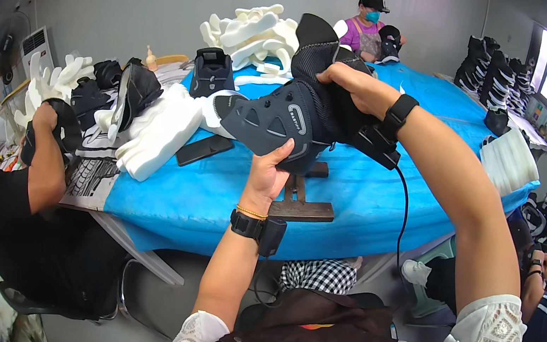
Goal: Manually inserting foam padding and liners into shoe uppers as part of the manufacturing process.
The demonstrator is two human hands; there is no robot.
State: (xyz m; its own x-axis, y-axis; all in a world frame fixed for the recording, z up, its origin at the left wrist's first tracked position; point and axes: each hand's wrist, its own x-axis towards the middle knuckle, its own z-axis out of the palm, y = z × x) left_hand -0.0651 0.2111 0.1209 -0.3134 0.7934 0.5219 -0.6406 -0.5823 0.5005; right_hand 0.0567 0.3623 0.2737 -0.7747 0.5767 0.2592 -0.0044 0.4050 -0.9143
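Navy boot over the tabletop: our left fingers clamp its lower part, right fingers its upper; we should support both evenly.

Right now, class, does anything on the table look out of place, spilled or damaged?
One oddity: a black smartphone lies on the blue table cover, near white insoles and the held dark boot; not being footwear, it seems out of place. No spill or damage shows.

A dark high-top boot blocks the centre, white foot-shaped pieces the left; the blue sheet-covered surface offers passage beside a thin black cable.
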